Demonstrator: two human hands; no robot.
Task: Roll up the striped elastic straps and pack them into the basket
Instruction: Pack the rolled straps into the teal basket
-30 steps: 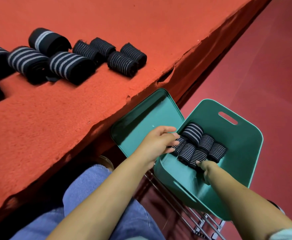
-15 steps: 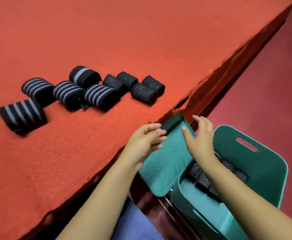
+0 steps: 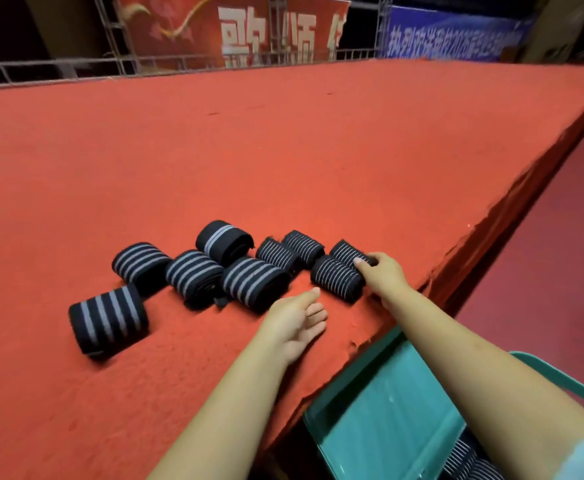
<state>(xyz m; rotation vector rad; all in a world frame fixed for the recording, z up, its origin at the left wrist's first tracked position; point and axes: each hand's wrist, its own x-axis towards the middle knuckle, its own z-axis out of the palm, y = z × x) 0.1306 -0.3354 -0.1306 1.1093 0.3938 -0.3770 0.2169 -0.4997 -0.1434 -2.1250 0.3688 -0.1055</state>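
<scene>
Several rolled black straps with grey stripes lie on the red carpeted platform (image 3: 283,150). My right hand (image 3: 384,277) curls its fingers over the rightmost thin-striped roll (image 3: 347,252), beside another thin-striped roll (image 3: 335,277). My left hand (image 3: 297,323) hovers with relaxed fingers just in front of a broad-striped roll (image 3: 254,284) and holds nothing. The green basket (image 3: 560,379) sits below the platform edge at the lower right, with a few packed rolls (image 3: 470,460) showing under my right forearm.
A green lid or tray (image 3: 384,420) leans beside the basket against the platform side. More rolls lie to the left, one apart (image 3: 108,320). Metal railing and banners (image 3: 276,29) stand at the platform's far edge. Dark red floor (image 3: 560,271) lies to the right.
Both hands rose from the basket to the platform. My right hand reached onto the rightmost thin-striped roll; my left moved forward toward the rolls. The view tilted up.
</scene>
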